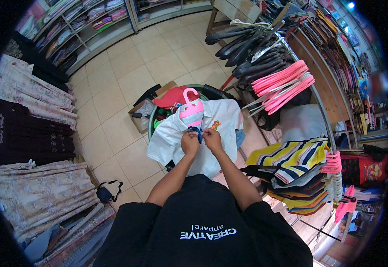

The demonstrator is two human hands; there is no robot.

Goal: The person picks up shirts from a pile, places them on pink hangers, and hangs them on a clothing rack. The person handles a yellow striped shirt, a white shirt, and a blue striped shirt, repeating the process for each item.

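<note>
A white short-sleeved collared shirt (222, 142) lies spread before me, with a small orange and green motif on its chest. Inside its collar sits a pink plastic hanger (192, 108), its hook rising above the neckline. At the neck opening, my left hand (190, 143) pinches one edge of the shirt's dark blue placket (196, 129). My right hand (211, 138) grips the opposite edge, fingertips close to the left ones. Any button between the fingers is hidden. Under the shirt is a round green tub (151, 125) heaped with clothes, among them a red garment (172, 97).
At right, a curved metal rail (324, 115) carries bundled black hangers (244, 50), pink hangers (282, 86) and striped shirts (287, 157). An open cardboard box (136, 121) adjoins the tub. A small dark bag (104, 194) lies on the tiled floor (120, 133); patterned garments (40, 197) hang at left.
</note>
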